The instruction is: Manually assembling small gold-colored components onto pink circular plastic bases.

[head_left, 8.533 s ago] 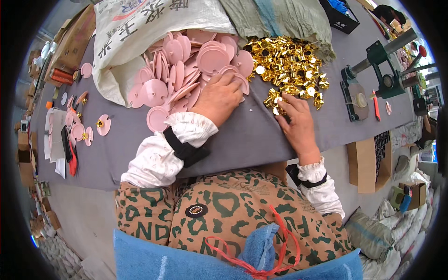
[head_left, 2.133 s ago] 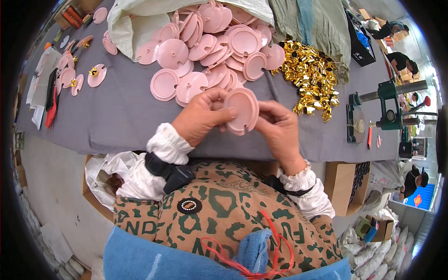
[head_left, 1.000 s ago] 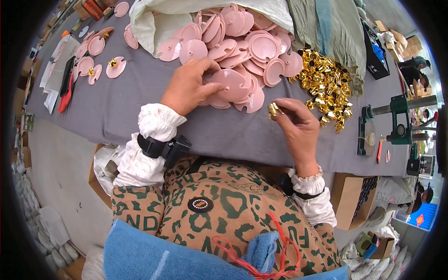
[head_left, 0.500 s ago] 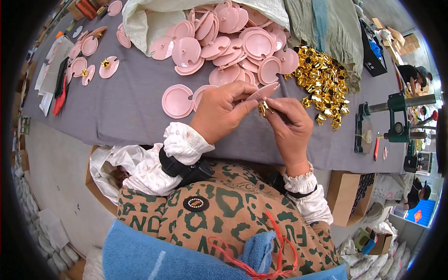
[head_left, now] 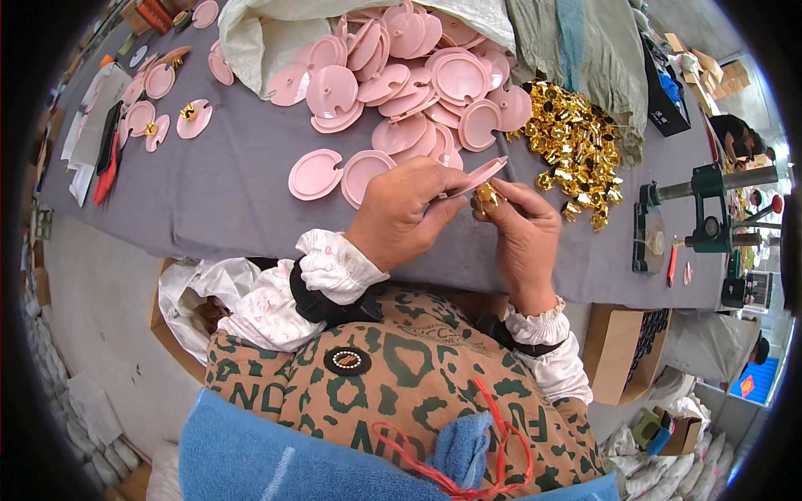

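Observation:
My left hand [head_left: 409, 204] pinches the edge of a round pink plastic lid [head_left: 488, 173], tilted so that I see it nearly edge-on. Between the fingertips of my right hand [head_left: 529, 230] is a shiny gold crown-shaped knob [head_left: 487, 198], held against or just under the lid; whether the two are joined cannot be made out. Two notched pink lids [head_left: 315, 174] lie flat beyond my left hand. Farther back rises a heap of similar lids [head_left: 401, 88], and to its right is a pile of gold knobs [head_left: 576, 142].
A grey cloth covers the table [head_left: 225, 184]. White sacking [head_left: 251, 42] lies behind the lids. At far left, two lids bear gold knobs [head_left: 189, 112] near a red-and-black tool [head_left: 107, 163]. A green hand press [head_left: 710, 209] stands right; an open carton [head_left: 622, 355] sits below.
The lid has tipped closer to edge-on and shifted slightly right. The gold knob has turned in my right fingers, its rounded body now showing instead of its prongs.

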Demonstrator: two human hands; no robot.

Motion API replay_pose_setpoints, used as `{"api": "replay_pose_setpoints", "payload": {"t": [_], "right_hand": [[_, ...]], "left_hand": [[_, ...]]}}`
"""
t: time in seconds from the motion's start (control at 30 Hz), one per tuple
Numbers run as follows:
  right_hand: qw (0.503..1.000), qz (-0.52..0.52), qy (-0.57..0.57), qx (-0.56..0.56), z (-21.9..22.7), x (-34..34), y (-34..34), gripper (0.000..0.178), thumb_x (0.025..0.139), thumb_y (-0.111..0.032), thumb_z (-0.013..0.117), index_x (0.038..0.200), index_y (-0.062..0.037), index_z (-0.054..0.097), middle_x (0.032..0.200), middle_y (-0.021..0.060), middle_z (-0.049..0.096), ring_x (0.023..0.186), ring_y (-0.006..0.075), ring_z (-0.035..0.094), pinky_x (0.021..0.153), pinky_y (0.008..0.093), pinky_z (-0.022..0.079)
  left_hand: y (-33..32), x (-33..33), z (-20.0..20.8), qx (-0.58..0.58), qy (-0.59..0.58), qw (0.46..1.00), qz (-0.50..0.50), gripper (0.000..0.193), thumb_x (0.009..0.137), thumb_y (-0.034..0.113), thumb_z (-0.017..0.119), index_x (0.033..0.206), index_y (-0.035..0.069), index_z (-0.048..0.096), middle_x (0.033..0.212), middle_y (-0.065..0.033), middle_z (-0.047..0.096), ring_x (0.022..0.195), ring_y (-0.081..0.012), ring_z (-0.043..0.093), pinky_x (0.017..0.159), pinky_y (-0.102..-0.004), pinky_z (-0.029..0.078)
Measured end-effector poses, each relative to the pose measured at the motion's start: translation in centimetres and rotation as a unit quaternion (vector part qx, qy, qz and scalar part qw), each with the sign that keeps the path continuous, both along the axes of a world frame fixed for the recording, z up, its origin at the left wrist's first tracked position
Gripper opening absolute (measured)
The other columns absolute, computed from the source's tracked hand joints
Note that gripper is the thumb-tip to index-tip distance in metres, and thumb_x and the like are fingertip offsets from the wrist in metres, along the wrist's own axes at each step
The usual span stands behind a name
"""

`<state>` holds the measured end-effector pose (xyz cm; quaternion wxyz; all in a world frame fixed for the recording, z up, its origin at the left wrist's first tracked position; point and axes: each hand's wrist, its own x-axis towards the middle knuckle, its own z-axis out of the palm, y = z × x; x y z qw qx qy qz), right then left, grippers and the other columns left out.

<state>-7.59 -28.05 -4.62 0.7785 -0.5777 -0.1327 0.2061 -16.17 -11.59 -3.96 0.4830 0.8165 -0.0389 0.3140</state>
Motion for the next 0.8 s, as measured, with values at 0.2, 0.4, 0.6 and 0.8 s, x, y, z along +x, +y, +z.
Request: {"api": "replay_pose_setpoints", "payload": {"t": [0.2,0.4,0.6,0.8], "right_hand": [[0.999,0.026,-0.04,0.0,0.5,0.0,0.3,0.018,0.083,0.004,0.07,0.102,0.0052,0.07,0.096,0.0118,0.069,0.082,0.0175,0.068,0.071,0.0268,0.056],[0.995,0.041,0.094,0.018,0.5,0.1,0.6,0.018,0.085,-0.001,0.07,0.102,0.0061,0.07,0.099,0.0133,0.07,0.084,0.0188,0.069,0.069,0.0266,0.056],[0.975,0.062,0.212,0.017,1.2,-0.3,1.8,0.016,0.084,-0.002,0.071,0.099,0.003,0.071,0.101,0.0112,0.07,0.085,0.0166,0.068,0.07,0.0276,0.056],[0.778,-0.088,-0.432,-0.448,0.8,6.0,-3.4,0.028,0.077,-0.005,0.072,0.105,-0.0061,0.07,0.104,0.012,0.066,0.096,0.0299,0.063,0.081,0.0359,0.052]], "left_hand": [[0.2,-0.7,0.1,-0.093,0.054,0.994,-0.017,0.022,0.082,0.001,0.071,0.103,0.002,0.068,0.09,-0.0081,0.068,0.076,-0.0139,0.063,0.067,-0.0261,0.05],[0.4,-0.6,0.2,-0.052,0.04,0.998,-0.01,0.022,0.083,0.001,0.071,0.105,0.002,0.067,0.091,-0.0066,0.069,0.077,-0.0114,0.063,0.069,-0.0255,0.051],[1.1,-1.1,-0.7,-0.098,0.059,0.993,-0.005,0.022,0.084,0.001,0.07,0.105,0.002,0.067,0.092,-0.0056,0.068,0.079,-0.0084,0.061,0.066,-0.0234,0.048],[12.9,-5.2,1.6,-0.12,0.06,0.938,0.319,0.015,0.09,0.011,0.068,0.103,0.004,0.068,0.085,-0.0011,0.068,0.074,-0.0062,0.058,0.069,-0.024,0.049]]}}
